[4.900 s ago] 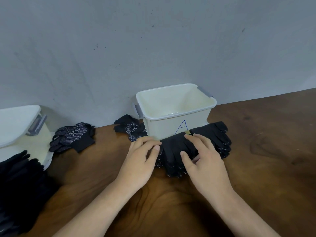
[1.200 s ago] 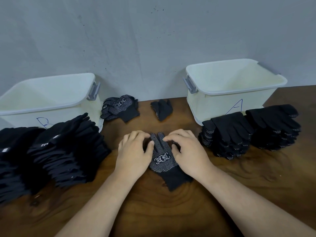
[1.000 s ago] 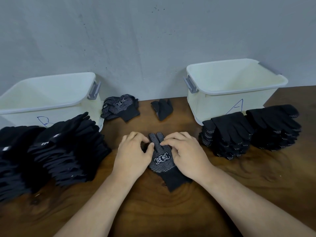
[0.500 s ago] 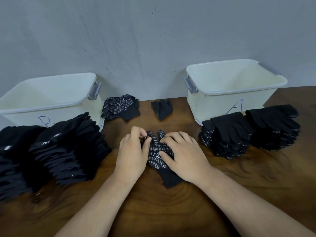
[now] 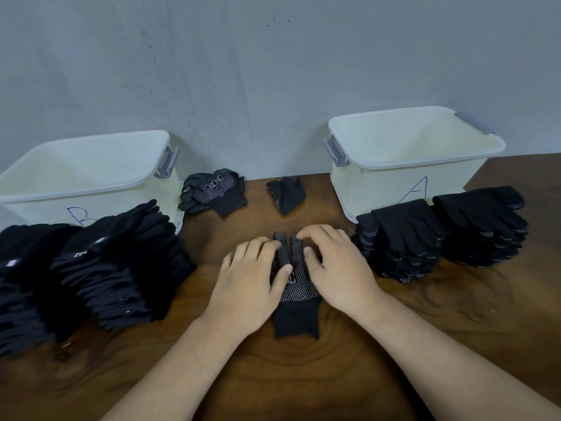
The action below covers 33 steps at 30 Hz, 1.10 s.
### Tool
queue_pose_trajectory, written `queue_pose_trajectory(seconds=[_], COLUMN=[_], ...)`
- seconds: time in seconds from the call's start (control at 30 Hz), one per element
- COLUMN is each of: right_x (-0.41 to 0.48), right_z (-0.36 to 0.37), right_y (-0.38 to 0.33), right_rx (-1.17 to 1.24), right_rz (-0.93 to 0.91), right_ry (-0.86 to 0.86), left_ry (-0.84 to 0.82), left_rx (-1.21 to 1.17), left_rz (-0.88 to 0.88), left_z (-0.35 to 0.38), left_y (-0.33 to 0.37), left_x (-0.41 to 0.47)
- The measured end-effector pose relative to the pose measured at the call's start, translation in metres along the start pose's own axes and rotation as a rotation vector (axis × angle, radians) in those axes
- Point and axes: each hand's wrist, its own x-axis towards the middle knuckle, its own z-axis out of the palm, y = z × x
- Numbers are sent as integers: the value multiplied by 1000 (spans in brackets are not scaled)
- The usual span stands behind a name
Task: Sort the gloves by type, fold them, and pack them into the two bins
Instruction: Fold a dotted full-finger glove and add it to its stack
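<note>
A black dotted glove [image 5: 296, 294] lies flat on the wooden table [image 5: 303, 375], cuff toward me. My left hand [image 5: 250, 281] presses on its left side and my right hand [image 5: 332, 262] on its right side, fingers spread over the glove's fingers. A white bin marked B [image 5: 91, 189] stands at the left, a white bin marked A [image 5: 406, 165] at the right; both look empty. Two stacks of dotted gloves [image 5: 400, 238] [image 5: 482, 223] sit in front of bin A. Large stacks of plain black gloves [image 5: 115, 262] sit in front of bin B.
Two loose gloves lie near the wall between the bins: a crumpled dotted glove [image 5: 214, 191] and a smaller dark glove [image 5: 287, 194]. A grey wall rises right behind the bins. Bare wood stretches toward me in front of the flattened glove.
The view swung left from bin A to the table's middle. Both hands pressed and straightened a dotted glove, which turned from slanted to pointing straight away from me.
</note>
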Motion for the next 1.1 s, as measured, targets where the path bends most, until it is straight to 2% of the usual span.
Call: queue_pose_trajectory(seconds=[0.13, 0.27, 0.37, 0.5, 0.7, 0.77, 0.93, 1.1], right_x=[5, 7, 7, 7, 5, 6, 5, 4], right_z=[0, 2, 2, 0, 0, 0, 1, 0], right_y=[11, 15, 16, 16, 13, 13, 13, 12], right_rx=[213, 296, 344, 359, 327, 308, 310, 312], right_rz=[91, 136, 155, 169, 121, 102, 87, 86], right_ry=[61, 99, 117, 120, 84, 75, 68, 61], left_ry=[-170, -86, -142, -283, -363, -360, -218, -267], left_rx=[6, -115, -83, 6, 92, 103, 63, 18], left_rz=[27, 29, 69, 43, 90, 107, 68, 52], left_z=[1, -16, -11, 9, 1, -3, -1, 6], left_y=[-11, 6, 34, 40, 37, 38, 35, 32], left_x=[2, 8, 5, -1, -15, -17, -15, -17])
